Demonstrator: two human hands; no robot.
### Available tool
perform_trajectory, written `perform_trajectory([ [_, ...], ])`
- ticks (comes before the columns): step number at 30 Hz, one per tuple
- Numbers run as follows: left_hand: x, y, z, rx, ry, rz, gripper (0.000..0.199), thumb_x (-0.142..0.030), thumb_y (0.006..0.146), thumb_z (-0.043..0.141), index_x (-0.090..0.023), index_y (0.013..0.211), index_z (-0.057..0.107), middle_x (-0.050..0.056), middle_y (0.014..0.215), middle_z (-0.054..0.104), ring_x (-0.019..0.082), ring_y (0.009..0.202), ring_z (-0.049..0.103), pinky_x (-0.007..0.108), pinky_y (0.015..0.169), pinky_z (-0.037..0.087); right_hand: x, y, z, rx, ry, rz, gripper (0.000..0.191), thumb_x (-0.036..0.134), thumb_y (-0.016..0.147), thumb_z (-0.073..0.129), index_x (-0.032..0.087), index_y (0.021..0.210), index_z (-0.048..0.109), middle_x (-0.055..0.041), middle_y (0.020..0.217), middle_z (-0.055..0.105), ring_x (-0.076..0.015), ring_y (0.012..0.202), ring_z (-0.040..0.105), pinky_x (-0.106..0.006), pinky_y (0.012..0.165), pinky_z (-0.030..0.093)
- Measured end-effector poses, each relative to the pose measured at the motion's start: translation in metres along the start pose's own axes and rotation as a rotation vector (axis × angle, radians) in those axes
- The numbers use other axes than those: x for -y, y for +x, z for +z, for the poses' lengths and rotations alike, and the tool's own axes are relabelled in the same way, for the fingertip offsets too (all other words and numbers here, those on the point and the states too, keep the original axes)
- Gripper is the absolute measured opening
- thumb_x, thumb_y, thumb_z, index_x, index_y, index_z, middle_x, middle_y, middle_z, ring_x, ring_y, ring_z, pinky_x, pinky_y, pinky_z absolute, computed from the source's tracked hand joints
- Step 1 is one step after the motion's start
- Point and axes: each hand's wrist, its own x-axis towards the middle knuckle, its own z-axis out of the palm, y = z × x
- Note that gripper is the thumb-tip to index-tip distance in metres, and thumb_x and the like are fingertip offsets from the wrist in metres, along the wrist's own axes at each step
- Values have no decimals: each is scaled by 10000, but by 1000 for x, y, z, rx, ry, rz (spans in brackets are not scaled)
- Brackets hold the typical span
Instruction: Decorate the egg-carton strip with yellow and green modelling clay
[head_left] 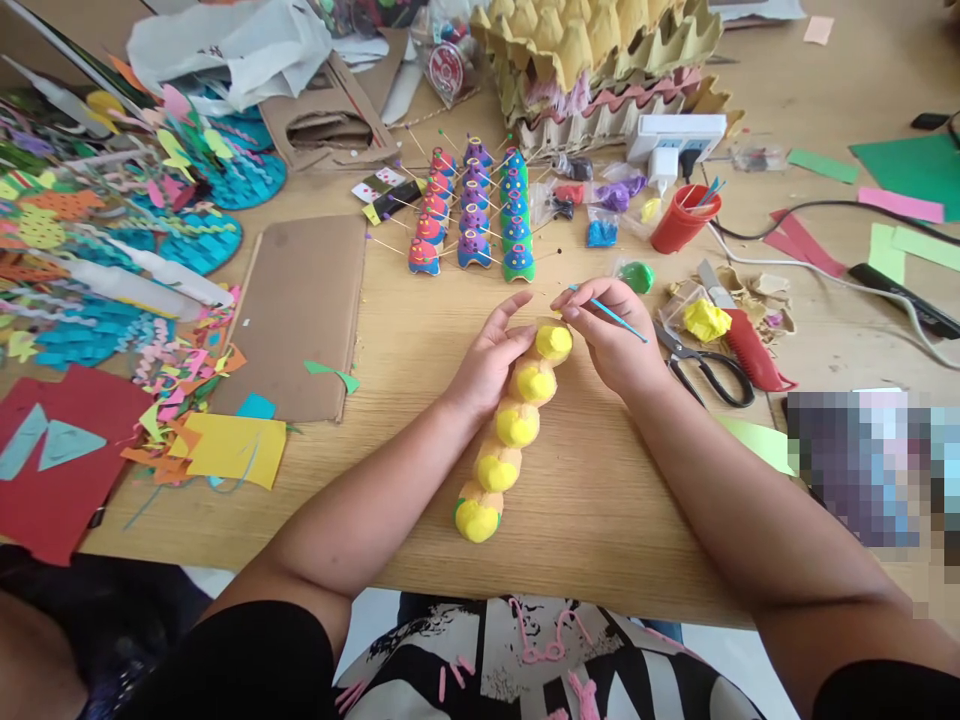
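An egg-carton strip (517, 427) with several bumps capped in yellow clay lies slanted on the table before me. Its near end shows some green at the sides. My left hand (491, 360) grips the far end from the left, thumb on the top bump and fingers partly hidden. My right hand (619, 345) pinches near that same end and has a thin blue stick (619, 318) tucked in its fingers. Whether the right fingertips also hold a bit of clay is too small to tell. Beyond the hands stand finished-looking strips in red (427, 235), purple (474, 215) and blue-green (516, 220).
Scissors (705, 365), a red-handled cutter (750, 350) and yellow clay (706, 320) lie to the right. A red cup (682, 220) and power strip (679, 135) stand behind. Cardboard (296, 310) and coloured paper (232, 448) lie left. Egg trays (600, 60) are stacked at back.
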Motion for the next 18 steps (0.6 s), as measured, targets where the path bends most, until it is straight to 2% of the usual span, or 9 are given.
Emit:
perform_trajectory([
  [3, -2, -2, 2, 3, -34, 15, 489, -184, 937, 723, -342, 1398, 702, 1, 891, 810, 192, 759, 703, 337, 758, 494, 1, -1, 0, 22, -22, 17, 365, 508, 761, 971, 287, 876, 704, 3, 943, 800, -209, 970, 752, -376, 924, 621],
  [8, -2, -1, 2, -1, -88, 8, 478, -150, 923, 748, -306, 1373, 706, 5, 830, 780, 176, 725, 673, 320, 755, 482, 4, -2, 3, 54, -13, 25, 356, 511, 774, 963, 283, 868, 706, -2, 934, 805, -212, 967, 765, -380, 922, 625],
  [15, 0, 0, 1, -30, -82, -14, 545, -184, 927, 767, -331, 1445, 681, 29, 948, 819, 234, 897, 754, 352, 863, 542, 5, -3, 1, 77, 9, 55, 289, 468, 821, 933, 279, 897, 729, 9, 909, 810, -186, 904, 762, -345, 885, 619],
  [18, 1, 1, -1, -23, -53, -2, 528, -188, 940, 731, -336, 1445, 679, 30, 972, 824, 242, 909, 773, 347, 839, 556, 5, -3, 0, 77, 9, 51, 253, 460, 846, 900, 277, 907, 736, 3, 926, 820, -200, 920, 768, -367, 913, 621],
])
